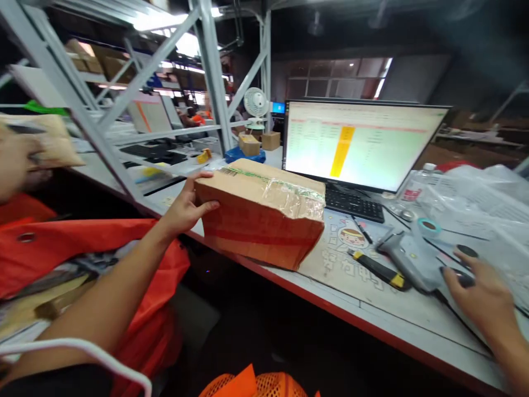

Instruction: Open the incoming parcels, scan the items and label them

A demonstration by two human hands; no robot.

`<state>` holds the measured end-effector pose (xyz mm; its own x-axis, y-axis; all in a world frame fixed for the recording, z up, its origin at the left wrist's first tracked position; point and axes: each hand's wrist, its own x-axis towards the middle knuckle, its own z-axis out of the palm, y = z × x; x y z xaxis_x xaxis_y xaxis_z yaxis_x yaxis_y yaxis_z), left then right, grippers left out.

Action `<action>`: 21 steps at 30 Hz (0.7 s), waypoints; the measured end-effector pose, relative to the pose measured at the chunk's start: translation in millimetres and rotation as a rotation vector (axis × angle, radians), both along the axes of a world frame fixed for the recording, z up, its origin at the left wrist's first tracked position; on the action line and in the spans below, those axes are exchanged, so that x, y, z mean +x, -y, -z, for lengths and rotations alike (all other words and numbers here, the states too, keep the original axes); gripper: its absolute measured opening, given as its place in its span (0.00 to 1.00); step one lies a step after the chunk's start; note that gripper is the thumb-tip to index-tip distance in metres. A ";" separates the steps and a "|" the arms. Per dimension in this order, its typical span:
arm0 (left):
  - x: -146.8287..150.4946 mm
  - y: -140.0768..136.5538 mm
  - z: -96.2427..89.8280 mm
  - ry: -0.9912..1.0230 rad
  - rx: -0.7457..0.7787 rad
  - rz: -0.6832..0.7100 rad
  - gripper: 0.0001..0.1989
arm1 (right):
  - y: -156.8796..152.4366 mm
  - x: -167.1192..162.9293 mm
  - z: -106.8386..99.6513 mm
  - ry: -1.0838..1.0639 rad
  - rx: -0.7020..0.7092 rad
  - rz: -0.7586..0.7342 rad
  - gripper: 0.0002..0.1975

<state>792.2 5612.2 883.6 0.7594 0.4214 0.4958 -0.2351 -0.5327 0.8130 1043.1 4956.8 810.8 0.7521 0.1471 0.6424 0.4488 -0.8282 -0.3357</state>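
My left hand [188, 204] is closed on the left end of a brown cardboard box [260, 229], thumb on the near side and fingers at the top edge. Clear and green-printed tape runs along the box top, which looks creased at its right end. The box rests on the desk by its front edge. At the right, my right hand [483, 292] has thumb and fingers apart around a dark computer mouse [463, 277]; whether it touches the mouse is unclear. Left of that hand lie a grey handheld scanner [407, 262] and a yellow-and-black utility knife [378, 269].
A monitor [359, 146] and black keyboard [353, 203] stand behind the box. A pen [362, 229], tape roll [428, 226], bottle [417, 179] and clear plastic bags [479, 204] lie around. Beside a metal frame [212, 71], another person's hand [19, 157] holds a package [53, 138]. A red sack [152, 309] is below.
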 end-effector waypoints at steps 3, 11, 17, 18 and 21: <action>41.8 -12.5 16.5 -0.077 -0.151 0.115 0.53 | -4.9 10.8 15.3 0.033 -0.079 -0.032 0.20; 83.8 46.8 0.0 0.325 0.027 -0.492 0.25 | -51.6 8.7 25.1 -0.181 -0.066 -0.096 0.33; 61.4 214.5 18.4 0.371 0.619 -0.258 0.30 | -89.3 5.0 9.4 -0.328 -0.241 0.108 0.33; 64.3 220.9 21.4 0.393 0.613 -0.282 0.24 | -93.7 4.8 6.2 -0.368 -0.272 0.139 0.34; 72.6 193.8 24.1 0.457 0.520 -0.118 0.08 | -102.0 4.7 -0.2 -0.473 -0.346 0.187 0.35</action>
